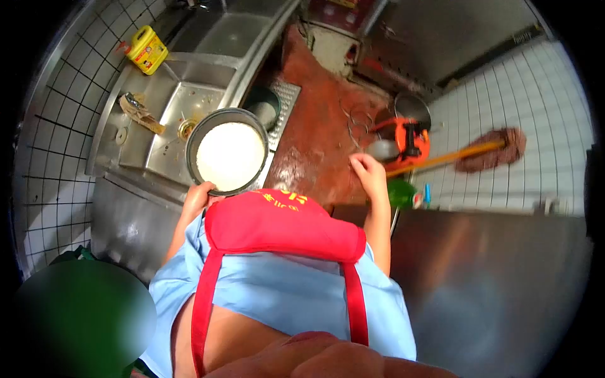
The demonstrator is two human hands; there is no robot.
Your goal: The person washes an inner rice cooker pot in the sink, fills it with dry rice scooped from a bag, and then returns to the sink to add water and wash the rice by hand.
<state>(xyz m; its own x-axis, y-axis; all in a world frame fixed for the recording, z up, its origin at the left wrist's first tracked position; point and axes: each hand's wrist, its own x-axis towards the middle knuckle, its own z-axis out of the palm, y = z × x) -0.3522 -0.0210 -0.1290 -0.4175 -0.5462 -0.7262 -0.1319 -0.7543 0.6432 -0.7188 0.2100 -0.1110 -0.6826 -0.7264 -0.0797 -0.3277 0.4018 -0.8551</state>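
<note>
Over the right-hand edge of the sink (pixel 205 94), towards its near corner, a dark round pot (pixel 192 157) is seen, roughly upright, with part of the bowl overlapped. The near left part of the pot's rim is gripped by the left hand (pixel 200 194); how far the fingers are wrapped beneath is hidden. To the right of the sink and well apart from it, the right hand (pixel 370 173) is held up with its fingers loosely curled; nothing is seen in it, and whether it is fully closed cannot be told. The pot is broadly covered inside by pale contents (pixel 230 156), but whether these are liquid or grain cannot be made out. A heavy load is to be expected, with stiff walls, a rim that may be slippery if wet, and contents easily spilled by tilting. Firmer support would be given by opposite sides of the rim, or by one palm placed underneath, than by a single edge.
</note>
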